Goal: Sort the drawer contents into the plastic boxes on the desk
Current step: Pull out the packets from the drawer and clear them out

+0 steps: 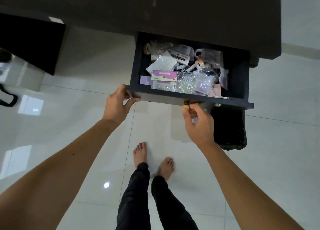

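Pinching the small round wooden knob (186,107) on the drawer front, the right hand (199,124) is keeping its grip closed around it with thumb and fingertips. The left hand (117,104) is being curled over the near left corner of the drawer (136,68), thumb under the front panel and fingers on top, so that grip is closed on the drawer edge. The drawer is being held pulled out from under the dark desk (155,8), and its contents are being exposed: a purple-and-cream card (164,75) near the front, crinkled clear plastic packets (186,81), white paper cards (162,63), tape rolls (199,63) toward the back, and other small items too jumbled to name.

Nothing is being lifted out; everything appears to be lying in the drawer untouched. No plastic boxes are being shown in this view, the desk top being seen only as a dark surface. The sorting is judged to be at its very start, with all of it left to do.
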